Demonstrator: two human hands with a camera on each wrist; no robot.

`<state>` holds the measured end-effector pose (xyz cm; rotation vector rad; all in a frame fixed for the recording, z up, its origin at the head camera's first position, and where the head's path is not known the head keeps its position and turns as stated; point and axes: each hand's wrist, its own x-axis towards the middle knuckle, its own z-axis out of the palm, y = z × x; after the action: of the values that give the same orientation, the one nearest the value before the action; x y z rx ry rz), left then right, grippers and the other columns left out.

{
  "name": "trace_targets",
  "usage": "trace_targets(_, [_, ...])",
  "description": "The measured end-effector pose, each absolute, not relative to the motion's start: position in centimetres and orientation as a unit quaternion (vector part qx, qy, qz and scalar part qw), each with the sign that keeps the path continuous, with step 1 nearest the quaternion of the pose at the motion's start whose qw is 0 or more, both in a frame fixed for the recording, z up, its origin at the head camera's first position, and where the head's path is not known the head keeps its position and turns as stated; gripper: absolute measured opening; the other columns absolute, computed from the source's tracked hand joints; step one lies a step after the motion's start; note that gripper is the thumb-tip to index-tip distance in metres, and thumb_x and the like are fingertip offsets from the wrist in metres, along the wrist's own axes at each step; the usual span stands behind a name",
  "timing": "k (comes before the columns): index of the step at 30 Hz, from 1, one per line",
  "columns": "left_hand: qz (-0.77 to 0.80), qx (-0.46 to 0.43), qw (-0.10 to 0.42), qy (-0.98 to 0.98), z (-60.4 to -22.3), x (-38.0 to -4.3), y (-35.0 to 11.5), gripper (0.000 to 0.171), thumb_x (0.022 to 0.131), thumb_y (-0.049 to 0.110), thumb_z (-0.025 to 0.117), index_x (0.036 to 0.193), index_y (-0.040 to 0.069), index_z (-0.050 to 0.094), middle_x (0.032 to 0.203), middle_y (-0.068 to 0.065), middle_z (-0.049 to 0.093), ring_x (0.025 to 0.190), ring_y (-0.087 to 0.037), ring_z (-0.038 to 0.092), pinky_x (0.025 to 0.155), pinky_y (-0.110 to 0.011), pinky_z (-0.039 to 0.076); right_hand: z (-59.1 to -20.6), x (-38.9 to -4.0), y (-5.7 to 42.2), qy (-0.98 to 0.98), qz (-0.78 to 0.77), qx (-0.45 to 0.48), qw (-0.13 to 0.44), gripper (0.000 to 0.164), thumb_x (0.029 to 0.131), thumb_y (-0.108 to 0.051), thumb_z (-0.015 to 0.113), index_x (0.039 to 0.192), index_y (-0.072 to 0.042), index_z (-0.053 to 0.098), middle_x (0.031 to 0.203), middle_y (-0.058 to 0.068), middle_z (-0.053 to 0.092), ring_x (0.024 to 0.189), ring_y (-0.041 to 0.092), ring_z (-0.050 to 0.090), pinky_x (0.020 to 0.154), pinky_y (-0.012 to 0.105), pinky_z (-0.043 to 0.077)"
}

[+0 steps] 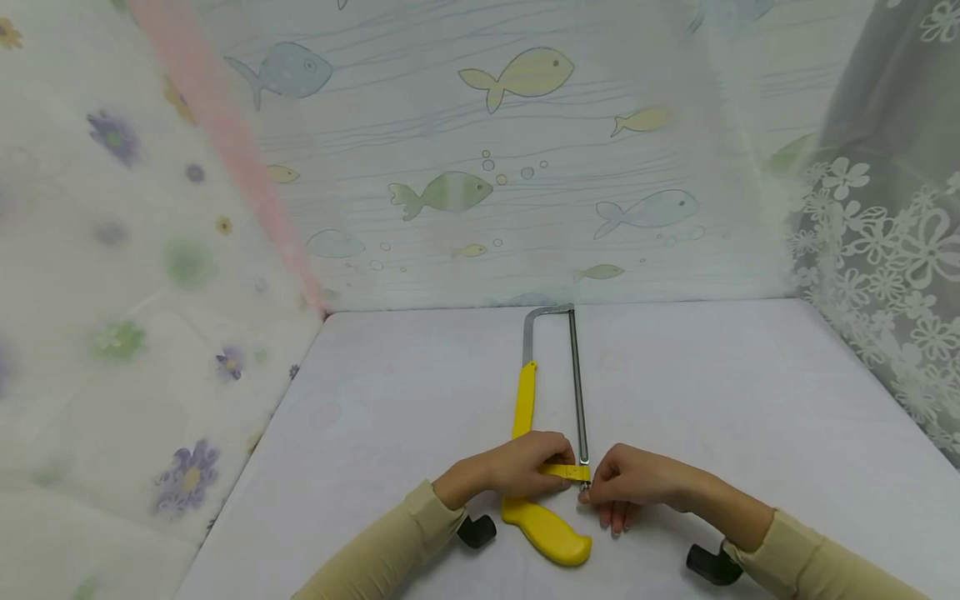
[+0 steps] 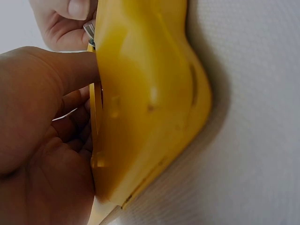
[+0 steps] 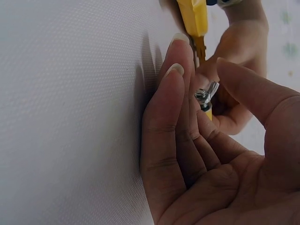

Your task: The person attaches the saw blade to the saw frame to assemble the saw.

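Observation:
A hacksaw (image 1: 553, 537) with a yellow handle lies on the white table, its silver frame end (image 1: 528, 337) pointing away. Along its right side runs the dark blade (image 1: 578, 392). My left hand (image 1: 517, 467) reaches over the frame and pinches the short yellow arm (image 1: 564, 472) at the blade's near end, thumb on the near side. A small metal wing nut (image 3: 203, 97) sticks out of that arm. Around it my right hand (image 1: 641, 482) has thumb and index finger, the fingertips right at its wings; the other fingers (image 3: 161, 112) hang low beside the table surface.
The white table (image 1: 405, 367) ends at a fish-print curtain (image 1: 450, 117) behind the saw. A flowered cloth (image 1: 112, 333) hangs on the left, white lace (image 1: 900, 250) on the right. Black wrist-worn devices (image 1: 712, 564) sit below both wrists.

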<state>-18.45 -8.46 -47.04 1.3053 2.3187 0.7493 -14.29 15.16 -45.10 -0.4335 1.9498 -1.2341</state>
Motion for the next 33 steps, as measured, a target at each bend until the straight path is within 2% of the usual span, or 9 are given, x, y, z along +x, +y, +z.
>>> trace_targets(20, [0.263, 0.463, 0.187, 0.826, -46.8, -18.41, -8.41, 0.012, 0.099, 0.015, 0.069, 0.108, 0.01, 0.062, 0.099, 0.007, 0.06, 0.085, -0.003, 0.05, 0.079, -0.014, 0.044, -44.9, -14.34, 15.18, 0.77, -0.484, -0.163, 0.384, 0.032, 0.099, -0.027, 0.068, 0.084, 0.001, 0.075, 0.07, 0.01, 0.07, 0.054, 0.012, 0.064, 0.053, 0.024, 0.052])
trace_targets(27, [0.269, 0.459, 0.188, 0.825, -46.7, -18.32, -8.38, 0.012, 0.099, 0.013, 0.069, 0.109, 0.01, 0.063, 0.101, 0.004, 0.063, 0.085, -0.003, 0.05, 0.08, -0.013, 0.044, -44.65, -14.37, 15.76, 0.773, -0.484, -0.174, 0.371, 0.024, 0.097, -0.017, 0.069, 0.084, 0.002, 0.074, 0.07, 0.011, 0.07, 0.055, 0.013, 0.064, 0.054, 0.025, 0.053])
trace_targets(33, [0.267, 0.457, 0.188, 0.827, -46.74, -18.26, -8.37, 0.012, 0.099, 0.014, 0.069, 0.108, 0.01, 0.063, 0.098, 0.007, 0.06, 0.084, -0.002, 0.05, 0.078, -0.014, 0.044, -44.76, -14.23, 15.8, 0.771, -0.489, -0.181, 0.365, 0.018, 0.096, -0.012, 0.068, 0.085, 0.002, 0.072, 0.069, 0.01, 0.068, 0.056, 0.014, 0.064, 0.054, 0.025, 0.053])
